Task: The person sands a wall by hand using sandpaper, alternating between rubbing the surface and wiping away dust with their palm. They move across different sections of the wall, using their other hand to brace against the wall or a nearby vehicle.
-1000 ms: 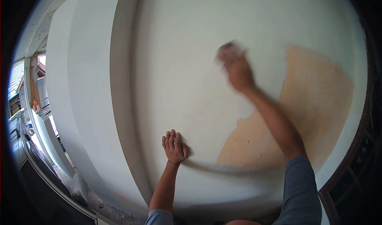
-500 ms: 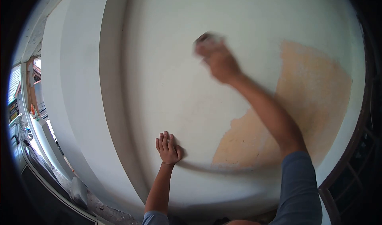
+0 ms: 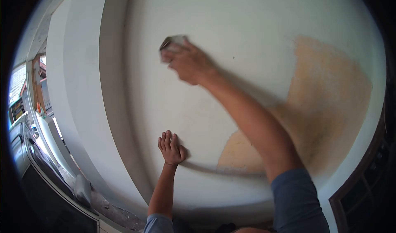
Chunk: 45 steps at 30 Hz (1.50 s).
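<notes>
My right hand [image 3: 190, 64] is blurred by motion and presses a small dark-and-grey piece of what looks like sandpaper [image 3: 166, 43] against the pale painted wall [image 3: 255, 18]. Its fingers are closed over the piece, hiding most of it. Lower down, my left hand [image 3: 170, 150] lies flat on the same wall, fingers stretched upward, holding nothing. A tan bare patch [image 3: 330, 97] with ragged edges spreads over the wall's right side, partly behind my right arm.
A pale pillar [image 3: 111, 88] juts out along the left of the wall. Part of a vehicle [image 3: 49, 192] stands at the lower left. At the lower right is a dark-framed window or grille [image 3: 359, 187].
My right hand has swept left across the wall with the sandpaper. My left hand keeps its place on the wall, while the view has shifted slightly.
</notes>
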Motion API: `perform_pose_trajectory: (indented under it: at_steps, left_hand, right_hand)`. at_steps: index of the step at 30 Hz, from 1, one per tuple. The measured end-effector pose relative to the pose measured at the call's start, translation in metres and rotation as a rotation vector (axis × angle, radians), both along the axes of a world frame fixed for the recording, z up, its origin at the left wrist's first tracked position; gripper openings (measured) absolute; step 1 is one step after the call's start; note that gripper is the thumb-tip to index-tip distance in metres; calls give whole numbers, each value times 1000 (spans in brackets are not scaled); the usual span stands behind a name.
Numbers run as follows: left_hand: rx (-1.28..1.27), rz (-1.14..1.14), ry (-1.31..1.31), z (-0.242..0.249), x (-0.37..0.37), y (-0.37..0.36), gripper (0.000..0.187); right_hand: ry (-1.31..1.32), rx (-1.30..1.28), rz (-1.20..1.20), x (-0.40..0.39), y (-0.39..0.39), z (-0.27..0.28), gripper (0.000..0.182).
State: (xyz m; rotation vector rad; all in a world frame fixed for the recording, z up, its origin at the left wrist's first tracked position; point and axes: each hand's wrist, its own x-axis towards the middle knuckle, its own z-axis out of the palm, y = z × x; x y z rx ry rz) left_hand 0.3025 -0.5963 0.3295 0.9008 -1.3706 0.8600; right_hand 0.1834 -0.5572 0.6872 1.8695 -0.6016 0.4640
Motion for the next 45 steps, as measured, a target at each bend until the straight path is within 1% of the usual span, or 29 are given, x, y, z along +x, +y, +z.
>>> perform_pose_trajectory:
  at_steps: [3, 6, 7, 8, 10, 11, 12, 13, 14, 15, 17, 19, 21, 22, 23, 24, 25, 27, 30, 32, 33, 36, 37, 38, 39, 41, 43, 44, 45]
  left_hand:
    - [-14, -14, -18, 1, -3, 3, 55]
    - [-12, -2, -14, 4, -3, 0, 56]
    - [0, -2, -5, 5, -4, 1, 56]
    - [10, 2, 5, 3, -6, 4, 56]
    - [5, 11, 8, 1, -5, 1, 55]
    - [1, 15, 9, 0, -4, 0, 55]
    - [-4, 15, 8, 0, -4, -1, 55]
    - [2, -1, 1, 0, -2, -1, 55]
    - [12, -14, 0, -1, -1, -1, 54]
    - [12, -11, 5, -2, 0, 0, 54]
    - [6, -10, 1, -1, -1, -1, 54]
    - [0, -21, -1, -2, 0, -1, 54]
    - [-7, -38, 8, 2, -3, -2, 54]
    - [-1, -23, 13, 2, -3, -1, 54]
    - [5, -3, 14, 1, -4, 0, 54]
    - [-5, 3, 14, 1, -5, 0, 54]
    - [-1, -3, 11, 0, -5, 1, 54]
    - [-5, 0, 16, 0, -5, -1, 54]
    - [-19, -9, 2, -1, -2, -2, 54]
    - [-5, -12, -1, 1, 0, -2, 55]
    - [5, -20, 1, 0, -1, 0, 55]
    - [3, -9, -6, -3, -2, -3, 56]
    - [-3, -8, -5, -3, -2, -3, 55]
    - [2, -5, -19, -2, -3, -2, 56]
    - [5, 5, -30, -3, -3, -2, 57]
    - [8, 4, -38, -6, -3, -2, 57]
    - [-14, 8, -51, -1, -3, -3, 57]
    - [-15, -1, -39, 1, -4, 0, 55]
    - [-20, -8, -27, 2, -4, 1, 54]
  right_hand:
    - [-348, -263, 92, -108, -2, 73, 29]
    - [-747, -253, 183, -246, 13, 117, 32]
    - [-744, -373, 0, -268, 21, 107, 37]
    - [-728, -467, -153, -280, 10, 89, 42]
    - [-662, -448, -125, -231, 14, 10, 43]
    - [-540, -336, -144, -194, 18, -44, 46]
    - [-324, -125, -44, -171, 18, -108, 45]
    - [-167, 163, -105, -142, 33, -157, 45]
    - [-75, 245, 38, -136, 26, -209, 45]
    - [13, 36, 119, -136, 23, -237, 43]
    - [145, 213, 99, -153, 29, -214, 41]
    - [140, 105, 73, -196, 29, -155, 39]
    - [-268, -191, -74, -252, 36, -65, 40]
    - [-609, -223, 29, -288, 36, -17, 38]
    - [-810, -360, 27, -332, 37, 12, 38]
    - [-1242, -316, 100, -354, 45, 34, 39]
    - [-1244, -317, 91, -355, 43, 26, 39]
    - [-956, -530, -81, -345, 33, -7, 41]
    - [-550, -273, -164, -286, 29, -154, 54]
    - [-187, -28, -154, -275, 36, -273, 40]
    - [-31, -124, -126, -265, 50, -283, 32]
    - [103, 91, -53, -298, 56, -239, 34]
    - [-7, 6, -165, -315, 51, -205, 34]
    - [-216, -134, -108, -321, 56, -153, 35]
    - [-555, -129, 17, -337, 43, -106, 37]
    - [-758, -504, 24, -358, 37, -17, 36]
    - [-839, -475, 86, -347, 39, 13, 36]
    - [-916, -437, 149, -338, 41, 17, 35]
    - [-850, -311, 141, -325, 39, 0, 37]
